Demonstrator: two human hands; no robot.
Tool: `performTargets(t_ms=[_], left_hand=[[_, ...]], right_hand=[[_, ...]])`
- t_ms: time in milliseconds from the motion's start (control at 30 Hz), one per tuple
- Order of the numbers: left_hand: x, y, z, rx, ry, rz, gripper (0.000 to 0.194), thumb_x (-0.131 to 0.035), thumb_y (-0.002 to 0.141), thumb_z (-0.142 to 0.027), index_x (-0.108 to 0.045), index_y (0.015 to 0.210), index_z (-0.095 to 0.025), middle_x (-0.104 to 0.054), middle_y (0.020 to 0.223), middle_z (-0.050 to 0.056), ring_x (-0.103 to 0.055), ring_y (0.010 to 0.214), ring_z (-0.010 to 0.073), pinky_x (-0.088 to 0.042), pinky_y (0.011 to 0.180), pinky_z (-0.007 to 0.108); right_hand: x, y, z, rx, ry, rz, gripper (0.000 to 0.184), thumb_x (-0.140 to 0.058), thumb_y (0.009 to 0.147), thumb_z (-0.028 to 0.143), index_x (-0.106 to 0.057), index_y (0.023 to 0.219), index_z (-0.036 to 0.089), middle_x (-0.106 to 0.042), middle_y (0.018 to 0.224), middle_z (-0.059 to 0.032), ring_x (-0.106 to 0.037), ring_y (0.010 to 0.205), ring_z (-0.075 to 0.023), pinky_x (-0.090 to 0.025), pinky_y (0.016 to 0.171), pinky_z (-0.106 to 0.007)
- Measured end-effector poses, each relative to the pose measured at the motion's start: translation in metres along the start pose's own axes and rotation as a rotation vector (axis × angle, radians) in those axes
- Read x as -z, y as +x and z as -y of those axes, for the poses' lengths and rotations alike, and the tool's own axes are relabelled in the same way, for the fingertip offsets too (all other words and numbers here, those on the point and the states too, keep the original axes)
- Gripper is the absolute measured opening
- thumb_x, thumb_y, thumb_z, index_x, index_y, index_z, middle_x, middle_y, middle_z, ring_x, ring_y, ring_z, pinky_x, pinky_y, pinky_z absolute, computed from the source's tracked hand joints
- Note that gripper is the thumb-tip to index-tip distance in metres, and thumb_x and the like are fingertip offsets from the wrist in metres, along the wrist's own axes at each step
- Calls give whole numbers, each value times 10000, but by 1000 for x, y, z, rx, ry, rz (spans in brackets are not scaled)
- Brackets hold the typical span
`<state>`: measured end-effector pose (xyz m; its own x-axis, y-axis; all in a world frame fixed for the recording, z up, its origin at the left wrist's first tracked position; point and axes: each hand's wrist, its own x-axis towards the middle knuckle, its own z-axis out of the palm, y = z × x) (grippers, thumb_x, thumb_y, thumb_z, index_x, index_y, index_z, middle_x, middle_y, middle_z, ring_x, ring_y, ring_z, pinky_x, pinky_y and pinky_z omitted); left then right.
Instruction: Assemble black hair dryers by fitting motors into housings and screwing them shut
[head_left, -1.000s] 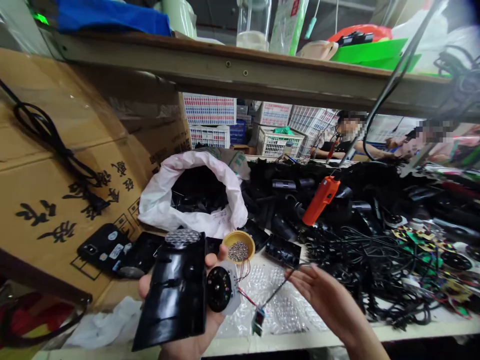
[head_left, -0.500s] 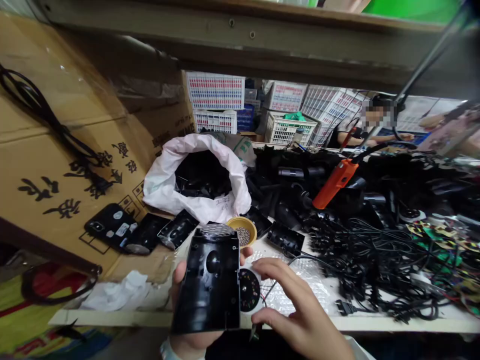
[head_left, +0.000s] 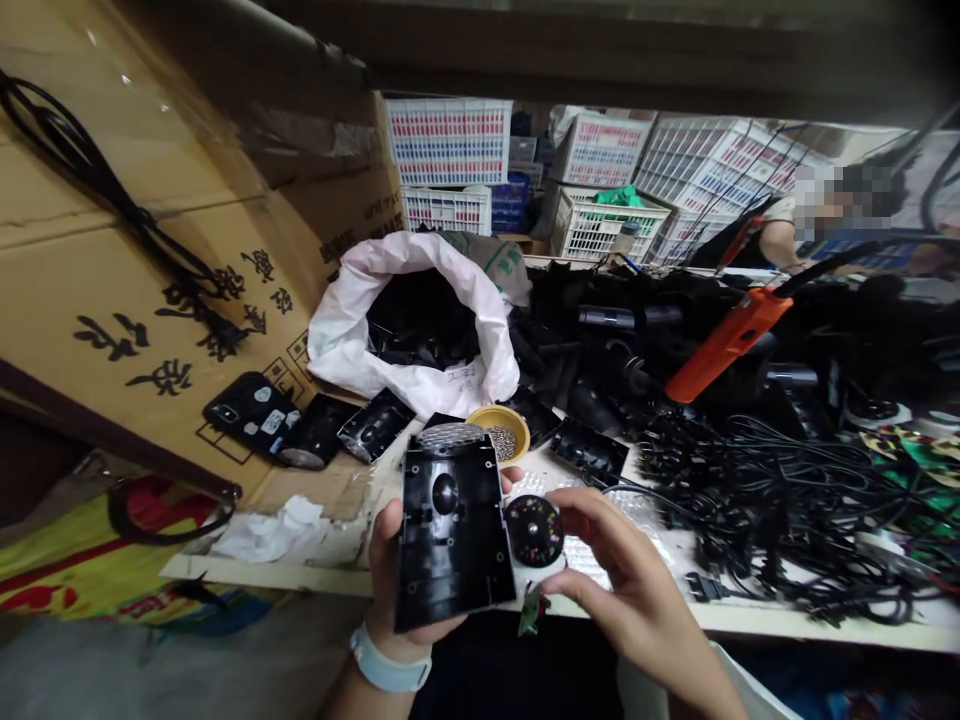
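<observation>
The left hand (head_left: pixel 386 570) curls under a black plastic case (head_left: pixel 450 530) and holds it up in the middle. The right hand (head_left: pixel 622 570) bends in from the right, pinching a round black disk (head_left: pixel 534 530) right beside the case.

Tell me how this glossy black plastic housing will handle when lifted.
The black plastic housing looks like an open shell, so probably light for its size. Its shiny surface may feel slippery, and it seems stiff rather than floppy.
</observation>
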<state>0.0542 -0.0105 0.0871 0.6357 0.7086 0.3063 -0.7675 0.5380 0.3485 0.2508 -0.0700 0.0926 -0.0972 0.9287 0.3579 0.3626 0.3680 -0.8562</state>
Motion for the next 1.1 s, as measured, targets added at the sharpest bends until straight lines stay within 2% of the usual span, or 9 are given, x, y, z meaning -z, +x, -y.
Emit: performTargets(t_ms=[100, 200, 300, 467, 667, 800, 900, 1000, 1100], left_hand=[[5, -4, 1, -48, 47, -8, 626, -553, 853, -561, -560, 1361, -195, -580, 1401, 97, -512, 1315, 296, -415, 1090, 452], [9, -8, 3, -39, 187, -34, 570, -716, 768, -412, -611, 1303, -245, -646, 1322, 68, -480, 1339, 329, -322, 1153, 502], [11, -11, 6, -47, 352, -78, 544, -796, 703, -290, -660, 1229, -267, -703, 1221, 65, -503, 1315, 338, -289, 1163, 535], [11, -14, 10, 6, 508, -112, 428, -802, 707, -272, -724, 1123, -217, -752, 1072, 92, -653, 1104, 347, -437, 1048, 538], [7, -12, 8, -20, 536, -161, 590, -843, 654, -235, -675, 1218, -270, -714, 1171, 90, -641, 1097, 358, -429, 1028, 547], [6, -13, 7, -2, 543, -132, 589, -822, 677, -231, -662, 1243, -273, -706, 1173, 94, -633, 1107, 347, -432, 1025, 515], [5, -15, 6, -6, 548, -114, 655, -781, 715, -219, -585, 1334, -307, -672, 1247, 88, -617, 1143, 341, -426, 1038, 512], [4, -18, 5, -25, 578, -109, 830, -755, 719, -173, -424, 1449, -389, -538, 1434, 44, -509, 1291, 352, -319, 1129, 550], [3, -21, 4, -46, 482, -161, 1029, -764, 601, -38, -362, 1481, -388, -465, 1495, 33, -400, 1381, 371, -225, 1181, 557]], right_hand=[[6, -5, 6, 0, 50, -155, 475, -736, 849, 269, -550, 1283, 316, -609, 1118, -46, -618, 970, -175, -554, 838, -239], [9, -10, 20, -63, 120, -235, 501, -766, 819, 268, -570, 1278, 312, -632, 1106, -55, -644, 937, -182, -581, 806, -244], [5, -11, 36, -124, 157, -180, 501, -759, 826, 281, -557, 1284, 293, -657, 1057, -73, -674, 858, -199, -602, 745, -285], [-6, -2, 49, -73, 67, -103, 429, -736, 847, 299, -562, 1238, 274, -639, 939, -38, -623, 658, -135, -569, 598, -239], [-14, 6, 46, -68, -33, -56, 375, -688, 890, 321, -530, 1226, 271, -588, 913, -11, -582, 656, -108, -525, 596, -214], [-15, 6, 44, -78, -38, -38, 378, -674, 902, 327, -506, 1237, 277, -575, 919, -7, -585, 685, -113, -521, 631, -229], [-18, 5, 42, -83, -23, -53, 385, -676, 900, 324, -494, 1236, 273, -564, 891, -2, -568, 685, -118, -517, 626, -234], [-26, 1, 41, -42, 16, -78, 389, -664, 905, 273, -467, 1240, 266, -547, 920, -16, -562, 710, -125, -525, 641, -244], [-37, -7, 42, 25, 50, -124, 394, -627, 922, 238, -438, 1267, 267, -524, 1067, -68, -562, 755, -135, -544, 673, -269]])
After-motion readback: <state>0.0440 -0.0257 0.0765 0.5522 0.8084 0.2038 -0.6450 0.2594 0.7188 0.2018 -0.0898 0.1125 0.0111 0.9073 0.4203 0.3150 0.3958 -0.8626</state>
